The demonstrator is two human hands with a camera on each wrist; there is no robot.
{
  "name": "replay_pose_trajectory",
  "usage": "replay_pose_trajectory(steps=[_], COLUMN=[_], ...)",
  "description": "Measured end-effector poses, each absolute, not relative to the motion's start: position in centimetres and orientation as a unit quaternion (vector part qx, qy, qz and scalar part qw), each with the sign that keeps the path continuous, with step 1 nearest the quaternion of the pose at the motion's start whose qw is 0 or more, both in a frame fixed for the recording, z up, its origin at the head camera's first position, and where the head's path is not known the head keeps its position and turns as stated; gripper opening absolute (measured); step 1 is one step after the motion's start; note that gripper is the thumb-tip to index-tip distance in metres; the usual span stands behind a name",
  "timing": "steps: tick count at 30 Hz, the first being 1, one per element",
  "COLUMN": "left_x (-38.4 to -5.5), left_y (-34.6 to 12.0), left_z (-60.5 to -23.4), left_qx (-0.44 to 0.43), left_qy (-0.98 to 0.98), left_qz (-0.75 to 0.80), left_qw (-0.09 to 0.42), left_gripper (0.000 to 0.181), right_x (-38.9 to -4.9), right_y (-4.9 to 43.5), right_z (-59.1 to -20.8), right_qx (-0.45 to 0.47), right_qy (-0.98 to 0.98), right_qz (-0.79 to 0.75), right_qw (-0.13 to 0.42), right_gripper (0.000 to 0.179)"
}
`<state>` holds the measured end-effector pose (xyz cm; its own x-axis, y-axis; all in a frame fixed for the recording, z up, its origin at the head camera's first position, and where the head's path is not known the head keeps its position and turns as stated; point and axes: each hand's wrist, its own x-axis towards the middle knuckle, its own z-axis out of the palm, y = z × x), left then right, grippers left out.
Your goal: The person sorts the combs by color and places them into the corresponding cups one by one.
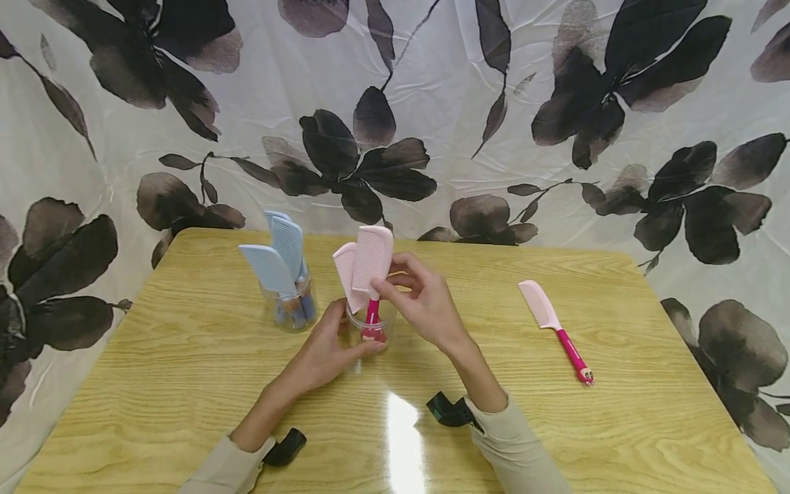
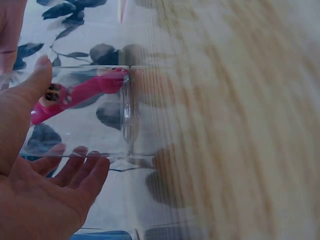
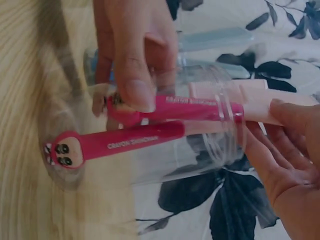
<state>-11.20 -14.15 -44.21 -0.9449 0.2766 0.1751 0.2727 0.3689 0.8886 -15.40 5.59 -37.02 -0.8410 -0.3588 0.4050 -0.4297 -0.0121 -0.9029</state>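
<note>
My left hand (image 1: pixel 321 357) grips a clear jar (image 3: pixel 165 172) from its left side, thumb at the front and fingers behind. My right hand (image 1: pixel 426 302) pinches a pink comb (image 1: pixel 373 257) at the neck, between thumb and fingers. This comb is upright, teeth end up, with its dark pink handle (image 3: pixel 200 107) inside the jar and its end above the jar's bottom. A second pink comb (image 1: pixel 343 267) leans in the jar, its cartoon-faced handle end (image 3: pixel 67 152) down near the bottom. In the left wrist view, one dark pink handle (image 2: pixel 85 92) shows through the jar wall.
Left of my hands stands another clear jar (image 1: pixel 269 309) holding several light blue combs (image 1: pixel 286 243). A third pink comb (image 1: pixel 540 305) lies on the wooden table (image 1: pixel 494 357) at the right. Floral cloth (image 1: pixel 457 123) hangs behind the table.
</note>
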Motion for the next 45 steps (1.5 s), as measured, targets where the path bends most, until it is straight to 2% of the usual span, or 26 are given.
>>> replay_pose_trajectory(steps=[7,17,22,28,33,45], left_x=[-11.2,-11.3,-11.3,-11.2,-11.3,-11.4], left_y=[-14.1,-14.0,-13.9,-13.9,-13.9,-13.9], left_z=[-44.2,-44.3,-44.3,-44.3,-44.4,-44.3], left_qx=[0.165,0.167,0.164,0.159,0.163,0.169], left_qy=[0.831,0.825,0.828,0.824,0.82,0.825], left_qz=[0.531,0.541,0.536,0.544,0.549,0.539], left_qw=[0.001,0.003,0.002,0.001,0.002,-0.006], left_gripper=[0.082,0.083,0.082,0.081,0.078,0.077], right_x=[-15.4,-15.7,-15.7,-15.7,-15.6,-15.4], right_y=[5.1,5.1,5.6,6.5,7.8,11.6], right_z=[-37.1,-37.4,-37.5,-37.4,-37.5,-38.3], right_qx=[0.269,0.272,0.244,0.253,0.255,0.195], right_qy=[-0.753,-0.798,-0.794,-0.79,-0.793,-0.8], right_qz=[0.596,0.529,0.551,0.555,0.549,0.562], right_qw=[0.07,0.093,0.078,0.06,0.068,0.079], right_gripper=[0.023,0.026,0.034,0.031,0.028,0.024])
